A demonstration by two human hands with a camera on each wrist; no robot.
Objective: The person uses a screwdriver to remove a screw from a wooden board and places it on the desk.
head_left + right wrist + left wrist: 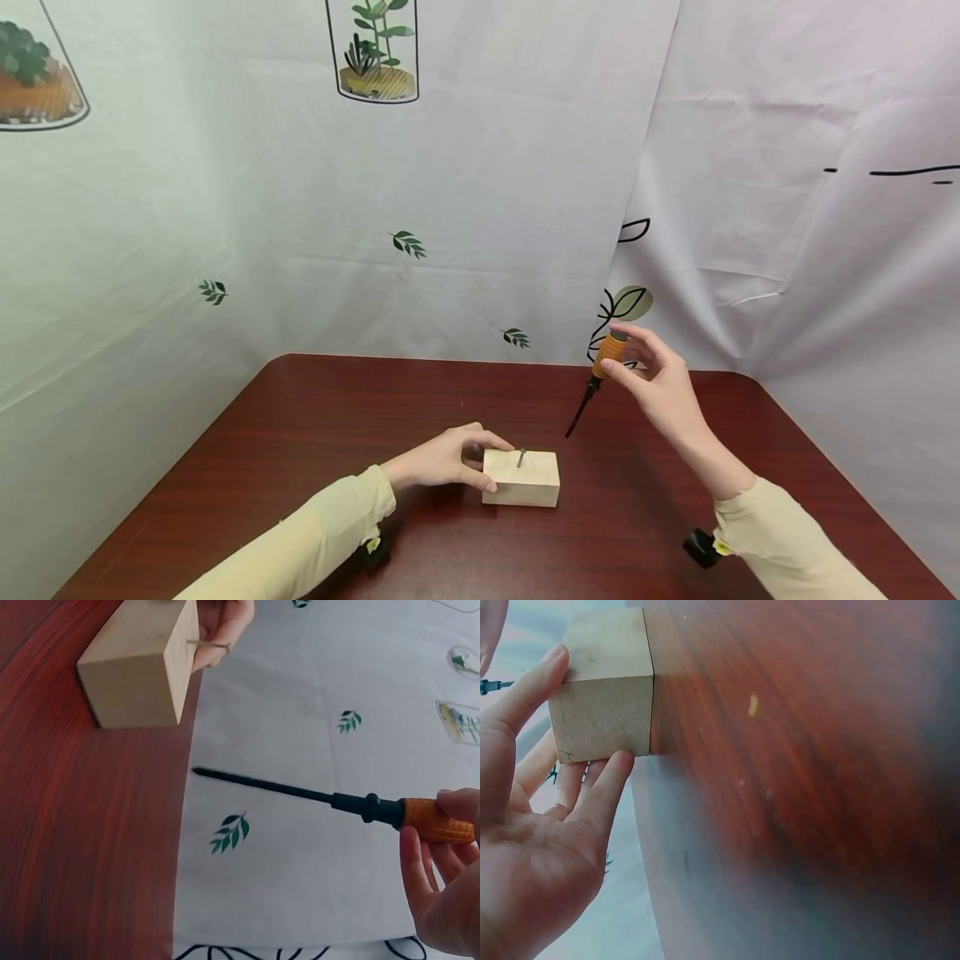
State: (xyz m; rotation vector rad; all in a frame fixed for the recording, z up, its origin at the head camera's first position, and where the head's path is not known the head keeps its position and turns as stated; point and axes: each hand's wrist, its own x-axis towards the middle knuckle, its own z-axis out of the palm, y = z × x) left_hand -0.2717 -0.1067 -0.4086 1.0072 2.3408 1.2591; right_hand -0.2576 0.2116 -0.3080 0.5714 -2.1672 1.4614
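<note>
A pale wooden block (521, 493) lies on the dark red table, with a screw (521, 457) standing up from its top face. My left hand (455, 457) grips the block's left end, thumb on the near side and fingers at the far side. Up and to the right, my right hand (660, 387) holds a screwdriver (609, 354) by its orange handle, between thumb and fingers. Its black shaft (262, 784) slants down toward the block, the tip apart from the screw. In the right wrist view the screw (210, 645) juts well out of the wood.
The reddish-brown table (337, 417) reaches back to a white printed cloth (487, 192) hanging behind and at both sides. A small yellowish fleck (753, 704) lies on the tabletop. Dark wrist devices (702, 548) sit under the pale yellow sleeves.
</note>
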